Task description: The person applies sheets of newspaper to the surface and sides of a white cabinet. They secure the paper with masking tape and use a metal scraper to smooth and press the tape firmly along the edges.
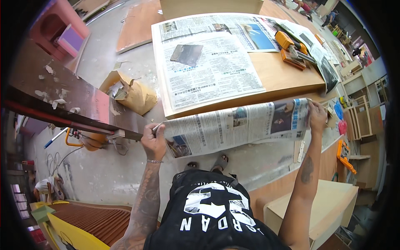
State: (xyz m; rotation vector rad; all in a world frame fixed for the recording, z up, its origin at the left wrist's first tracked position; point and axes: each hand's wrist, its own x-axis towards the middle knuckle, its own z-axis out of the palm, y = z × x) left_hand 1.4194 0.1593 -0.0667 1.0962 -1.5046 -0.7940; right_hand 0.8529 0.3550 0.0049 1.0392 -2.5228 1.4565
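Gripping a folded printed newspaper sheet (235, 127) taut, left hand (153, 142) and right hand (317, 116) closed; hard pulling may tear it.

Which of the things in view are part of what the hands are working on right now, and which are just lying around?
In hand:
- left hand and right hand, stretching a folded newspaper between them
- wooden board, partly covered with newspaper sheets

Lying about:
- dark scraper on the sheets
- orange tool
- torn brown paper bag
- pink bin
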